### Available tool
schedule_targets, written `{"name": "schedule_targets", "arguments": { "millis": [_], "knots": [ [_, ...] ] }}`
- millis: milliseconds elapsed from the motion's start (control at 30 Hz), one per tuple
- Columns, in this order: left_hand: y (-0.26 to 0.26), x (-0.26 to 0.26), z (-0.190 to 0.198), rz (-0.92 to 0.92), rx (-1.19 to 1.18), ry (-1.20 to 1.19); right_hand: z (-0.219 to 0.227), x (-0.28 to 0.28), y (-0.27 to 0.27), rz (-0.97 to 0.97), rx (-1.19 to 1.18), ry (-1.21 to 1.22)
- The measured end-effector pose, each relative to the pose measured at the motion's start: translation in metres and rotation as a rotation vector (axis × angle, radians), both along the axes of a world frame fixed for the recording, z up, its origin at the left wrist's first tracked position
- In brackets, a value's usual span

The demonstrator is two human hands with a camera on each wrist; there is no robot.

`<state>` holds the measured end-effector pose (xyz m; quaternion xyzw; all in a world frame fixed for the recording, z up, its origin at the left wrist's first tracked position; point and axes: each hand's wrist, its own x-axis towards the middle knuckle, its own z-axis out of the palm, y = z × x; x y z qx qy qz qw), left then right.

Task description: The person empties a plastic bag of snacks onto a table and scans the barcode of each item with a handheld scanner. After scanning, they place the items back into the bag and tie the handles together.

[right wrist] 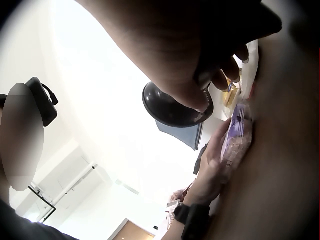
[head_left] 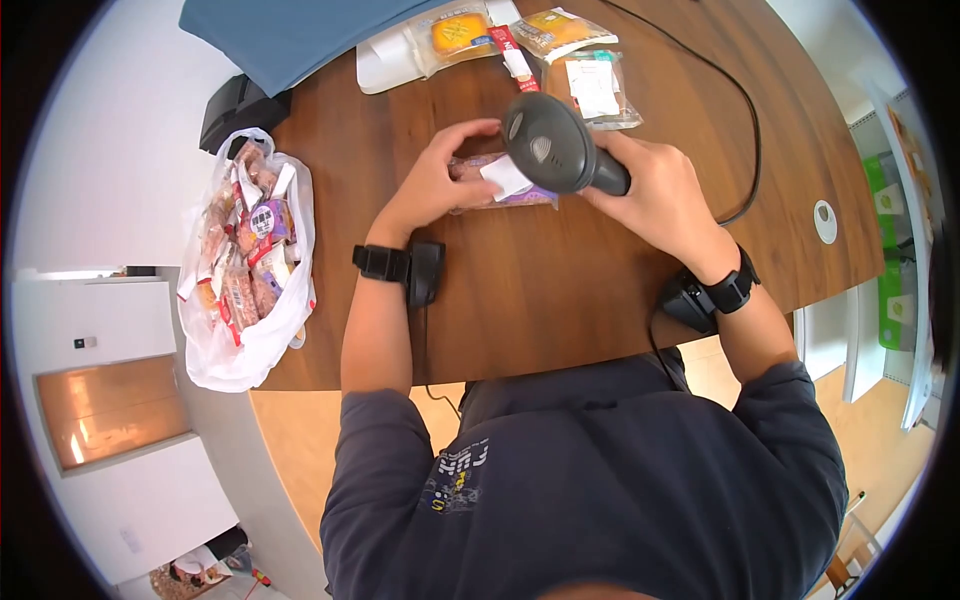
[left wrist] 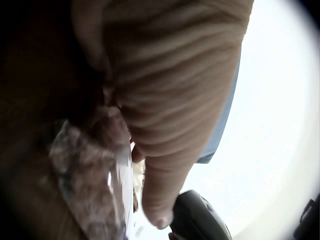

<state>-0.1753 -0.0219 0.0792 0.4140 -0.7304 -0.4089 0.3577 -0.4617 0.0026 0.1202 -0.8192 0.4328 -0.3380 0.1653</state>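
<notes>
My right hand [head_left: 655, 190] grips a dark grey barcode scanner [head_left: 548, 145] by its handle, the head hanging over a clear-and-purple food packet [head_left: 530, 198]. On the packet lies a white label [head_left: 507, 178], partly covered by the scanner in the head view. My left hand [head_left: 440, 180] holds the packet's left end, thumb near the label and fingers along the far side. In the left wrist view the packet [left wrist: 95, 180] shows pinkish-brown contents through clear wrap. From the right wrist, the packet [right wrist: 237, 140] is seen on the wooden table, tilted up toward the left hand.
A white plastic bag [head_left: 305, 300] full of similar packets sits at the table's left edge. Behind my hands lie several wrapped foods, including a yellow one [head_left: 460, 33], and a red-and-white stick packet [head_left: 515, 60]. A black cable [head_left: 752, 110] curves along the right side.
</notes>
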Motion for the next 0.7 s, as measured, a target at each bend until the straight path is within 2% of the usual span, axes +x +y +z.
{"name": "schedule_targets", "arguments": {
  "millis": [67,200,267,300,400,433,500,567,700],
  "knots": [
    [0.012,0.000,0.003,-0.021,-0.149,-0.287,0.000,-0.001,-0.002,-0.021,0.012,0.007],
    [0.032,-0.003,0.008,0.049,-0.140,-0.379,0.000,0.002,-0.001,-0.007,0.022,0.009],
    [0.034,0.002,0.001,0.192,-0.083,-0.255,0.001,0.004,0.002,0.018,0.030,0.026],
    [0.034,0.005,-0.003,0.203,-0.083,-0.255,0.002,0.005,0.003,0.033,0.033,0.041],
    [0.022,0.004,-0.007,0.347,0.038,0.318,0.004,0.006,0.004,0.067,0.033,0.023],
    [0.024,0.007,-0.002,0.350,0.035,0.316,0.003,0.006,0.004,0.070,0.031,0.021],
    [0.030,0.013,0.007,0.092,0.577,0.858,0.001,0.006,0.004,0.106,0.013,0.004],
    [0.028,0.008,0.005,0.094,0.615,0.907,0.001,0.005,0.004,0.131,0.009,0.005],
    [0.028,0.001,0.006,0.070,0.635,0.853,0.001,0.007,0.006,0.175,-0.002,0.021]
  ]
}}
